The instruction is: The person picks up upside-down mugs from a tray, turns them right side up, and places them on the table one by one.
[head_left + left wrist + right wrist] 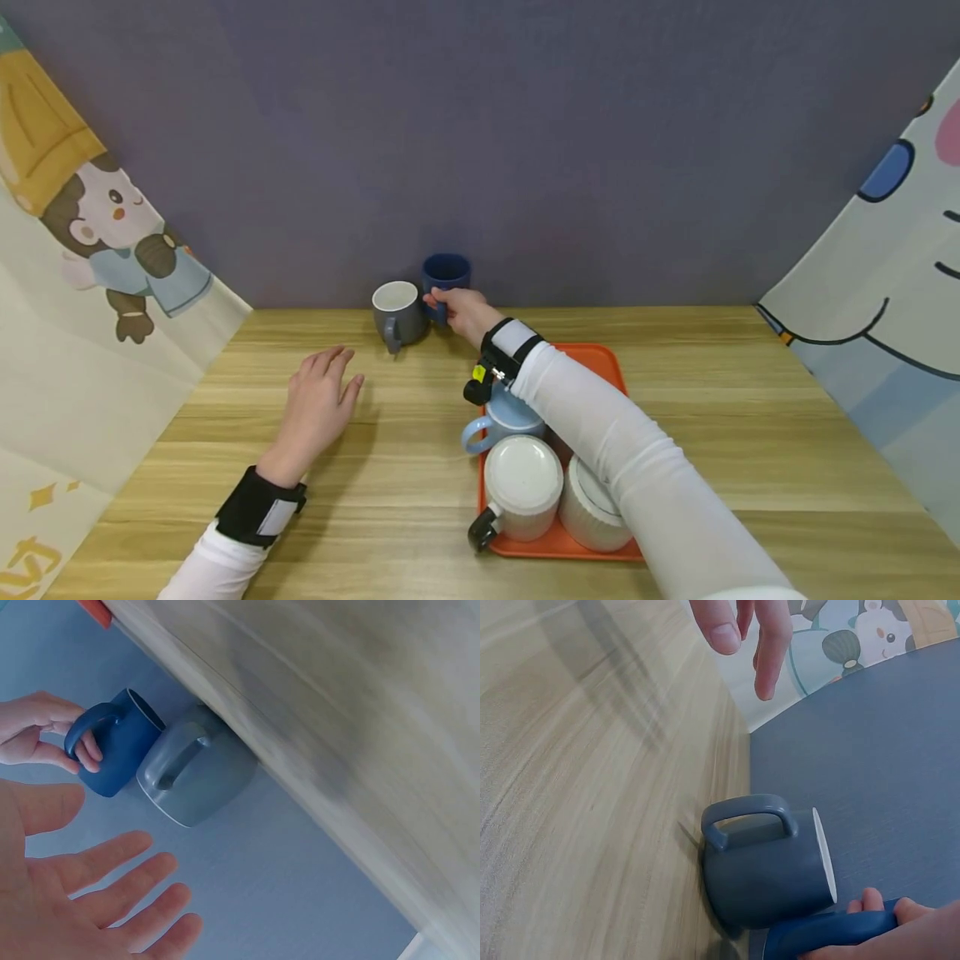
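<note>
One arm (622,433) stretches forward, right hand (465,313) gripping the blue mug (447,272) by its handle (85,720); left hand (317,408) hovers, fingers apart.

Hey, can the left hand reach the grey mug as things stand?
Probably yes: the left hand looks empty, and nothing stands between it and the grey mug. The right hand, holding the dark blue mug, is on the grey mug's other side.

Wood-grain tabletop (750,442), plain grey-purple back wall (480,150), pale cartoon-printed left panel (97,383), similar right panel (847,292), soft light
</note>
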Demonstrator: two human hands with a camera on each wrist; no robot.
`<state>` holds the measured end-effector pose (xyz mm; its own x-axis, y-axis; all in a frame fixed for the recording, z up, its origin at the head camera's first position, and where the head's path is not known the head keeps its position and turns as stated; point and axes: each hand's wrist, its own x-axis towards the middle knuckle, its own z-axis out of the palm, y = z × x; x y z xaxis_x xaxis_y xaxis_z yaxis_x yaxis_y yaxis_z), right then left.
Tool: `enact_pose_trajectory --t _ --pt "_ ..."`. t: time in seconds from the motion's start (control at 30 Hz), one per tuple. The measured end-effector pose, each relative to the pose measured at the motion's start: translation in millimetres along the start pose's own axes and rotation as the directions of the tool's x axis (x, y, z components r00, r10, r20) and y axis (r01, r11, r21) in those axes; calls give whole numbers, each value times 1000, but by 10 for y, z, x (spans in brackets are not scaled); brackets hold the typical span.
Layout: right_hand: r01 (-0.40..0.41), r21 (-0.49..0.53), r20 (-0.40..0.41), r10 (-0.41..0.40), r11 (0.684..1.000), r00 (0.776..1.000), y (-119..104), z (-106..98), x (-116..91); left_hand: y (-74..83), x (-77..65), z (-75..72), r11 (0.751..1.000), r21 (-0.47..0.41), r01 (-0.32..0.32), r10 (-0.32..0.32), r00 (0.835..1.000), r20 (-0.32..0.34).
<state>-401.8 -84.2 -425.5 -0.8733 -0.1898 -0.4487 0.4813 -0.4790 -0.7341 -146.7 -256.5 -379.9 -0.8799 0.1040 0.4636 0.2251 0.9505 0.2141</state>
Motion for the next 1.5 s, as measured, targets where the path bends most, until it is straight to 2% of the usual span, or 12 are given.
enact_pose_trajectory --t 0.07,0.27,0.33,0.43,0.63,0.73,0.8,0.93,1.23,1.5 --pt "14 -7 -5 -14 1000 1000 53 -12 140 -3 -4 1 1000 4 -1 1 1000 3" --pt "30 -17 -69 -31 999 997 101 23 205 5 -2 -2 1000 2 -5 5 1000 2" --pt "28 -16 -95 -29 999 995 133 28 312 7 -1 0 1000 0 -8 8 1000 0" --pt "21 6 -98 -20 1000 995 224 -30 658 13 1 7 1000 -2 -12 12 1000 0" --pt "-11 21 -85 13 1000 996 484 -210 1561 8 5 23 1000 -6 -12 12 1000 8" --pt "-25 12 -79 26 1000 997 584 -263 1872 -4 6 22 1000 -3 -12 12 1000 1" --pt "-29 -1 -71 29 1000 997 628 -286 1989 -14 4 21 1000 -1 -11 11 1000 -5" --pt "-25 -1 -74 25 1000 997 669 -305 2062 -40 -18 16 1000 8 -3 3 1000 -4" --pt "-42 53 -97 47 998 994 667 -306 1845 -103 -67 -18 1000 14 1 -1 1000 -8" --pt "-24 -2 -118 24 1000 993 725 -301 1910 -119 -64 -16 1000 18 -6 7 1000 -14"
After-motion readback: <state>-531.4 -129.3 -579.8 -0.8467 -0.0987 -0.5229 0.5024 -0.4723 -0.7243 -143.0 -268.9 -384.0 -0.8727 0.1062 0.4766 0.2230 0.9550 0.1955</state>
